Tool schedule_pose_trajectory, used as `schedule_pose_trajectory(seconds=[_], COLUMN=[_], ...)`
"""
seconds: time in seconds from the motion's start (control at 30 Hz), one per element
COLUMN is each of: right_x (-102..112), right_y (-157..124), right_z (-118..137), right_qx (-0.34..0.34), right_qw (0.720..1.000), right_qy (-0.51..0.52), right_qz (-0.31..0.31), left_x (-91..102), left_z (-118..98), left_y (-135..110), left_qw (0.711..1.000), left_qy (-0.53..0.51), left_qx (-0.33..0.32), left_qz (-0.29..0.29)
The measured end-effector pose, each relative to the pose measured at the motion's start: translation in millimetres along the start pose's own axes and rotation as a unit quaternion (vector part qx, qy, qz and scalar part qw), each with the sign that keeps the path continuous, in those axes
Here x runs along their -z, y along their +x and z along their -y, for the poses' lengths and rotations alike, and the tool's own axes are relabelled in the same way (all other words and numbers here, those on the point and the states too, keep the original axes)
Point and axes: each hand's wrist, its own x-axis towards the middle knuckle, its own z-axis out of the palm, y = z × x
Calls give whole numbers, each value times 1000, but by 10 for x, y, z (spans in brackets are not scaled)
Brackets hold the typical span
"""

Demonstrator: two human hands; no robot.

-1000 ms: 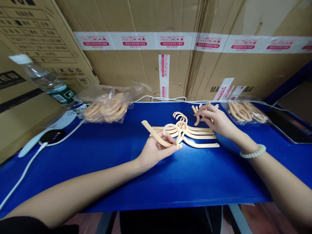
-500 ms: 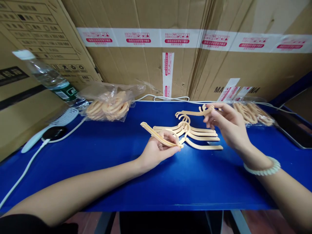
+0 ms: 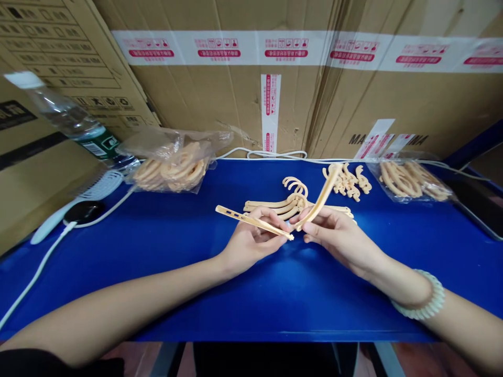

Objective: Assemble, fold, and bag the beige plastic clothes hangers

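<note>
My left hand (image 3: 251,241) pinches a cream plastic hanger arm (image 3: 239,215), its slotted end pointing up and left. A second hanger arm (image 3: 324,193) is gripped in my right hand (image 3: 338,233) and tilts up to the right. The inner ends of the two arms are close together between my fingertips; whether they touch I cannot tell. Just behind my hands lie several assembled hangers (image 3: 271,206) in a stack, partly hidden by my fingers. Loose hanger hooks (image 3: 348,181) sit in a small pile beyond my right hand.
Plastic bags of hanger parts (image 3: 173,167) lie back left and, as another bag (image 3: 414,180), back right. A water bottle (image 3: 78,120), a hairbrush (image 3: 86,199) and a black puck with a white cable (image 3: 84,211) are on the left. Cardboard boxes (image 3: 204,99) wall the back of the blue table (image 3: 236,303).
My right hand has come left and down with its hanger arm, now upright-tilted beside the left one. The left hand's arm has turned so its slots show. The hook pile is uncovered.
</note>
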Motion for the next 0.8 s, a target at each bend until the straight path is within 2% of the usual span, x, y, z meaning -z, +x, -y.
schedule_pose_trajectory(seconds=[0.13,0.3,0.5,0.67,0.8], right_x=[11,13,-50,-78,-73], right_y=[0,-4,-51,-87,-99], right_z=[5,39,65,80,69], right_qx=[11,28,55,78,93], right_qw=[996,988,984,978,973], right_qy=[-78,-130,-157,-191,-208], right_qz=[33,74,57,25,23], left_x=[-1,-3,-25,-35,-35], left_z=[-13,-17,-26,-54,-57], left_y=[-7,-33,-68,-85,-95], left_qw=[1000,1000,1000,999,998], left_qy=[20,-10,10,39,46], left_qx=[6,23,7,26,31], left_qz=[2,2,3,-10,-12])
